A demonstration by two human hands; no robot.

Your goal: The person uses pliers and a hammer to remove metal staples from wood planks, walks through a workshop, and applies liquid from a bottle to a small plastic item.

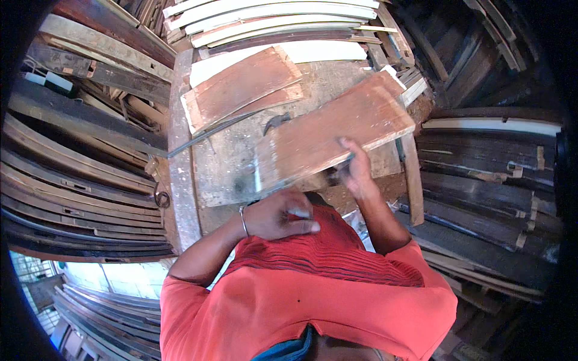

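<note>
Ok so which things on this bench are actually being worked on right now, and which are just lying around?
In hand:
- reddish wooden board, gripped at its near edge by the right hand
- small pale object, too blurred to identify, in the closed left hand

Lying about:
- two stacked reddish boards
- hammer
- long metal bar
- pale planks at the far end
- stacked dark timber

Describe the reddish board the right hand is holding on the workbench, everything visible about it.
The reddish board is a flat, rectangular wooden plank with worn, patchy red-brown paint and a pale dusty sheen. It lies tilted across the workbench, its far end toward the upper right, its near end toward the person. The right hand grips its near edge, thumb on top. The left hand is just below, closed on a small pale object, apparently not touching the board.
</note>
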